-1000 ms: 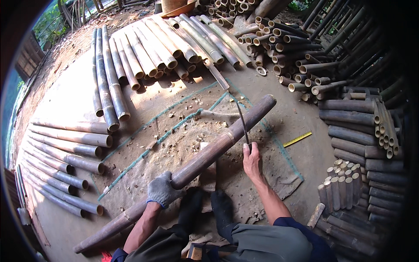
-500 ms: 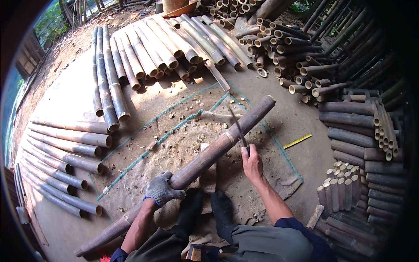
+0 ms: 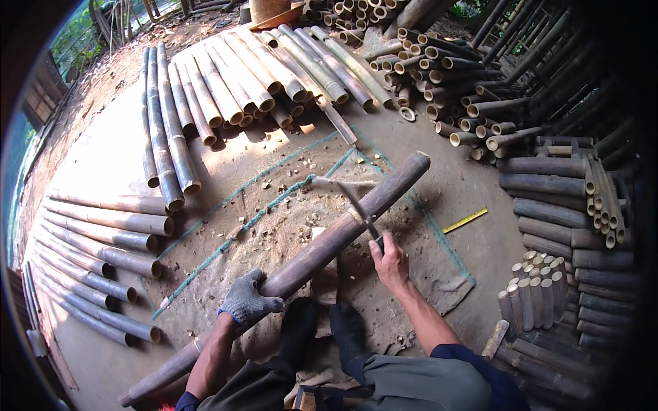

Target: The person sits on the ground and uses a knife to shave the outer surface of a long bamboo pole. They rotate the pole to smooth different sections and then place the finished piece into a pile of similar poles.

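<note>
A long, dark brown bamboo pole (image 3: 306, 264) slants from the lower left to the upper right in front of me. My left hand (image 3: 248, 299), in a grey knit glove, is wrapped round its lower half. My bare right hand (image 3: 391, 264) grips the dark handle of a knife with a long, narrow, dark blade (image 3: 351, 198). The blade crosses the pole beside a pale ring at a joint; whether it touches cannot be made out. Under the pole, between my feet, stands a wooden block (image 3: 325, 282), partly hidden.
Cut bamboo poles (image 3: 229, 85) lie in rows ahead and to the left. More bamboo is stacked at the right, near upright short pieces (image 3: 538, 301). Chips litter a green-edged sack cloth (image 3: 274, 204). A yellow measuring strip (image 3: 465, 220) lies on the floor.
The knife blade has swung left and lower across the pole. My right hand has moved slightly left and nearer to me. My left hand keeps its hold on the pole.
</note>
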Motion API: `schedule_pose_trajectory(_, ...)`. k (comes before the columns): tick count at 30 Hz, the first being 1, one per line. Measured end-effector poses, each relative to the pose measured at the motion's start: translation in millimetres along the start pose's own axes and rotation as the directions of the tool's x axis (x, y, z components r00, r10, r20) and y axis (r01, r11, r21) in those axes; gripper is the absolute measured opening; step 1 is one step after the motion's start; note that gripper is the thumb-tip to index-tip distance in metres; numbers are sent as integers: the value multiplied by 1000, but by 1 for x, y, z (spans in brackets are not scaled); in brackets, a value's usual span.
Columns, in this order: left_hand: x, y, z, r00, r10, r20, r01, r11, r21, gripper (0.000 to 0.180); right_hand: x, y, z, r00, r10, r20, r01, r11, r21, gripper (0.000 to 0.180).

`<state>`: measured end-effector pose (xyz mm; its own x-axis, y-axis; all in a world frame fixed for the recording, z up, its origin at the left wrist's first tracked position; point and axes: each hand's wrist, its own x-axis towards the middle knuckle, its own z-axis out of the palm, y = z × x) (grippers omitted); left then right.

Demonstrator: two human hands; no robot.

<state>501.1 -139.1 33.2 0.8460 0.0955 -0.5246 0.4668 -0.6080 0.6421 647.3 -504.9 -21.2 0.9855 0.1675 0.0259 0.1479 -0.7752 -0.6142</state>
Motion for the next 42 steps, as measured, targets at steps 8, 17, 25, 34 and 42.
schedule_pose_trajectory(8,-14,2,45,915,194,-355,-21,899,437,87,-8,-4,3,997,-73,-28,75,994,77,39)
schedule_pose_trajectory(17,-5,3,26,958,187,-215,-125,954,274,71,2,6,-4,980,196,19,-197,977,82,45)
schedule_pose_trajectory(25,-3,5,10,991,102,-82,-83,974,213,76,2,7,2,992,121,18,-122,991,48,44)
schedule_pose_trajectory(34,5,8,-1,997,54,58,-57,997,56,79,15,5,3,988,114,-100,-95,979,178,42)
schedule_pose_trajectory(42,-4,12,33,954,200,-222,-115,931,345,81,7,28,15,973,58,-223,-18,984,178,40)
